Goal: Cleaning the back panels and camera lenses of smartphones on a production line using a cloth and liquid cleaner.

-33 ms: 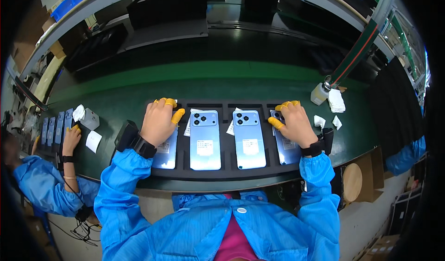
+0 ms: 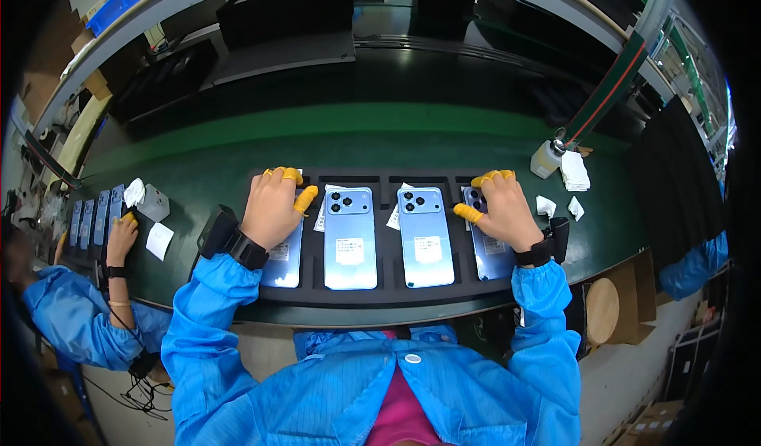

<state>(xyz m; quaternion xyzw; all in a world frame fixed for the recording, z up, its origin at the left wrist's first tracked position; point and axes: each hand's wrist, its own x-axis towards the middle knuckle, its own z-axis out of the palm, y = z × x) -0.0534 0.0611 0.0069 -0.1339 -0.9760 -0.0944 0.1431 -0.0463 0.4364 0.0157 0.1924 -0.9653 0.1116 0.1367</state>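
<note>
A black foam tray [image 2: 386, 296] lies across the near edge of the green bench. It holds several light-blue smartphones with three-lens camera bumps and white labels on their backs. The middle two, a left phone [image 2: 349, 248] and a right phone [image 2: 426, 248], show fully. My left hand [image 2: 270, 208] covers the top of the leftmost phone [image 2: 284, 264], fingers curled over the tray's far left corner. Likewise, my right hand [image 2: 505, 210] grips the far right corner above the rightmost phone [image 2: 493, 257]. Yellow finger cots cover the fingertips of both hands; my thumbs point inward.
Right of the tray stand a pump bottle [image 2: 547, 159] and a stack of white wipes [image 2: 576, 172], with crumpled wipes [image 2: 546, 207] nearer. At left, a co-worker's hand [image 2: 121, 238] touches phones [image 2: 101, 218] beside a white container [image 2: 154, 205]. A post [image 2: 610, 89] rises at right.
The tray with its phones sits very slightly farther from me. My right thumb has shifted a little to the left, away from the fingers.
</note>
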